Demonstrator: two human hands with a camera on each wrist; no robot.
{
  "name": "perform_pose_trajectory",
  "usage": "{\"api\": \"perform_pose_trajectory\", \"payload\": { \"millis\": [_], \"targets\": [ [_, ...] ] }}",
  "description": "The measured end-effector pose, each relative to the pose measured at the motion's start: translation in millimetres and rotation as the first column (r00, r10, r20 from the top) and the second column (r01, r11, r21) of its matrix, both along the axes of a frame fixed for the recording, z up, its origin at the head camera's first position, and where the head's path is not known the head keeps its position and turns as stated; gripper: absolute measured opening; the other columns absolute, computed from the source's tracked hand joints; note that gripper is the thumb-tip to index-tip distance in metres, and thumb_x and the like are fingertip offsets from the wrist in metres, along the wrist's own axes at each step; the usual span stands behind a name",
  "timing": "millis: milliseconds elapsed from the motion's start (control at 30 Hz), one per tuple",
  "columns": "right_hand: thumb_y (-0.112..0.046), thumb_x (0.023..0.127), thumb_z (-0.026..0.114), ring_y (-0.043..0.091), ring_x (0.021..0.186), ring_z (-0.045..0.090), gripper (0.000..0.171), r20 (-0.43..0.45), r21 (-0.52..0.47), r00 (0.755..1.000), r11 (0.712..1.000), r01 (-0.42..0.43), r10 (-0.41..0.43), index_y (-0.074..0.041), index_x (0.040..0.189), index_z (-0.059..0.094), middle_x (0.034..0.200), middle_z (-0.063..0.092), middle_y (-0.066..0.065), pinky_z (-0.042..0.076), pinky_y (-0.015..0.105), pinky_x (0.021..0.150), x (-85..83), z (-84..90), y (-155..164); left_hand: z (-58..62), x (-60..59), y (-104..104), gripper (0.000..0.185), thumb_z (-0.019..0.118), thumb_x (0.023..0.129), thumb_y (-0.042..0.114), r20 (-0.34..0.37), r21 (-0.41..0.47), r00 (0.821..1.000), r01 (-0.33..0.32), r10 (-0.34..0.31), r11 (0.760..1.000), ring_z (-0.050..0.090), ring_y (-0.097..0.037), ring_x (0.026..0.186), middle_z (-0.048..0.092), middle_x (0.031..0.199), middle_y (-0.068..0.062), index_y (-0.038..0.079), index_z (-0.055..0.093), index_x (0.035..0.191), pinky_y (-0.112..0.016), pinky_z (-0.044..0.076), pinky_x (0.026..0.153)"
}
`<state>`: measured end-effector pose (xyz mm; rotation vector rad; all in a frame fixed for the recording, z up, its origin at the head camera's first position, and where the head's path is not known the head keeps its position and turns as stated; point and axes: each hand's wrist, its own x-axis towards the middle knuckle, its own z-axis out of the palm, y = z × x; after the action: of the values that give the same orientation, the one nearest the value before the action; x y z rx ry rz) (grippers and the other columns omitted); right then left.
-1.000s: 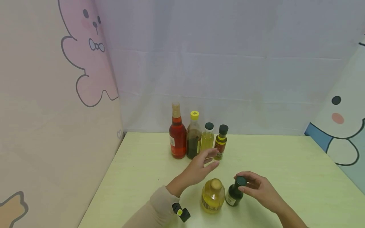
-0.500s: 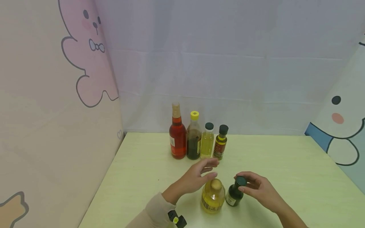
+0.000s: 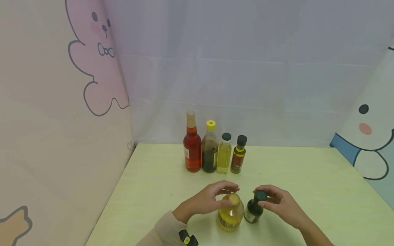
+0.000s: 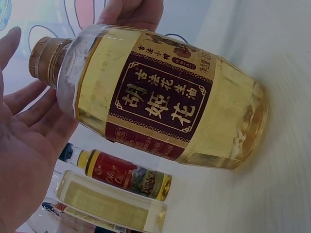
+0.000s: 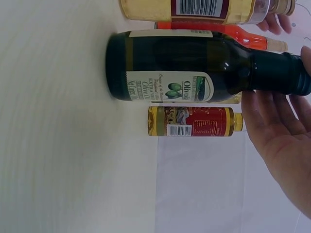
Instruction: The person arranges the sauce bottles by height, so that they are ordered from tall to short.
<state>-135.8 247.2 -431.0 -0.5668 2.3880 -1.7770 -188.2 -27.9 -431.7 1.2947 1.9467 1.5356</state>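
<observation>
My left hand [image 3: 207,200] is at the neck of a peanut oil bottle [image 3: 230,218], its thumb and fingers spread on either side of the gold cap. In the left wrist view that bottle [image 4: 160,99] stands upright on the table, a dark red label on its front, with a gap between palm and cap. My right hand [image 3: 281,205] holds a dark green olive oil bottle [image 3: 253,212] by its capped neck, thumb on one side and fingers on the other. Its cream label faces the right wrist camera, and the bottle stands close beside the peanut oil.
Along the back of the table [image 3: 292,174] stand a tall bottle of red liquid [image 3: 193,153], a yellow-capped dark sauce bottle [image 3: 209,155], a clear bottle of pale oil [image 3: 223,158] and a small red-labelled olive oil bottle [image 3: 237,160]. Behind them hangs a pale curtain [image 3: 246,85].
My left hand has come back from the rear row of bottles, down towards me, to the peanut oil bottle's neck. The right hand keeps its hold on the green olive oil bottle.
</observation>
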Motion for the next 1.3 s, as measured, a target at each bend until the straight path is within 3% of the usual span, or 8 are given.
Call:
{"api": "perform_pose_trajectory", "payload": {
  "millis": [300, 533, 600, 667, 967, 1133, 1300],
  "targets": [
    [-0.008, 0.086, 0.062, 0.016, 0.098, 0.058, 0.033, -0.021, 0.019, 1.0, 1.0, -0.019, 0.02, 0.003, 0.116, 0.052, 0.111, 0.056, 0.018, 0.049, 0.031, 0.077, -2.0, 2.0, -0.4, -2.3, 2.2, -2.0, 0.043, 0.064, 0.085, 0.016, -0.059, -0.013, 0.998, -0.018, 0.017, 1.0, 0.046, -0.008, 0.112, 0.051, 0.121, 0.004, 0.012, 0.049, 0.124, -0.028, 0.037, 0.094],
    [-0.007, 0.086, 0.061, 0.016, 0.099, 0.058, 0.033, -0.017, 0.014, 0.999, 0.999, -0.043, 0.043, 0.003, 0.115, 0.052, 0.113, 0.052, 0.027, 0.048, 0.03, 0.078, -3.8, 5.2, 0.8, 28.0, 15.8, -5.8, 0.037, 0.062, 0.086, 0.012, -0.067, -0.025, 0.998, -0.022, 0.02, 0.999, 0.047, -0.008, 0.11, 0.054, 0.118, -0.002, 0.002, 0.051, 0.12, -0.031, 0.038, 0.093],
    [-0.007, 0.086, 0.061, 0.016, 0.1, 0.057, 0.033, -0.011, 0.012, 0.999, 0.999, -0.05, 0.05, 0.003, 0.116, 0.051, 0.113, 0.052, 0.026, 0.048, 0.03, 0.078, -4.0, 5.9, 0.9, 29.8, 16.6, -5.9, 0.037, 0.062, 0.086, 0.012, -0.062, -0.033, 0.998, -0.026, 0.024, 0.999, 0.047, -0.007, 0.11, 0.054, 0.118, -0.002, 0.003, 0.051, 0.12, -0.032, 0.038, 0.093],
    [-0.006, 0.086, 0.061, 0.015, 0.1, 0.057, 0.033, -0.007, 0.011, 0.998, 0.998, -0.058, 0.058, 0.004, 0.116, 0.051, 0.113, 0.052, 0.025, 0.049, 0.031, 0.077, -4.1, 6.6, 1.0, 28.7, 16.6, -5.5, 0.037, 0.063, 0.086, 0.012, -0.064, -0.039, 0.997, -0.033, 0.031, 0.999, 0.047, -0.007, 0.11, 0.054, 0.118, -0.001, 0.003, 0.051, 0.12, -0.03, 0.039, 0.092],
    [-0.008, 0.086, 0.061, 0.016, 0.099, 0.057, 0.033, 0.011, 0.023, 0.999, 0.998, -0.052, 0.052, 0.003, 0.116, 0.051, 0.112, 0.051, 0.028, 0.049, 0.031, 0.076, -3.6, 8.1, 0.1, -4.9, 4.1, 0.4, 0.038, 0.065, 0.084, 0.02, -0.078, -0.012, 0.995, -0.064, 0.063, 0.998, 0.048, -0.006, 0.109, 0.054, 0.115, 0.007, 0.01, 0.053, 0.119, -0.029, 0.039, 0.092],
    [-0.008, 0.085, 0.062, 0.016, 0.099, 0.057, 0.033, 0.013, 0.026, 0.999, 0.999, -0.044, 0.044, 0.003, 0.115, 0.052, 0.112, 0.052, 0.026, 0.049, 0.031, 0.076, -3.6, 7.9, 0.5, -7.6, 4.8, 1.7, 0.037, 0.065, 0.085, 0.021, -0.075, -0.007, 0.994, -0.083, 0.082, 0.997, 0.049, -0.006, 0.107, 0.055, 0.112, 0.009, 0.009, 0.054, 0.118, -0.027, 0.039, 0.091],
    [-0.009, 0.085, 0.062, 0.016, 0.099, 0.057, 0.035, 0.049, 0.021, 0.998, 0.999, -0.037, 0.035, 0.003, 0.116, 0.051, 0.113, 0.054, 0.019, 0.048, 0.031, 0.077, -2.4, 7.4, 0.4, -0.2, 12.5, 2.3, 0.033, 0.064, 0.085, 0.017, -0.09, 0.005, 0.989, -0.118, 0.118, 0.993, 0.05, -0.006, 0.105, 0.057, 0.11, 0.006, 0.009, 0.056, 0.115, -0.026, 0.041, 0.089]
  ]
}}
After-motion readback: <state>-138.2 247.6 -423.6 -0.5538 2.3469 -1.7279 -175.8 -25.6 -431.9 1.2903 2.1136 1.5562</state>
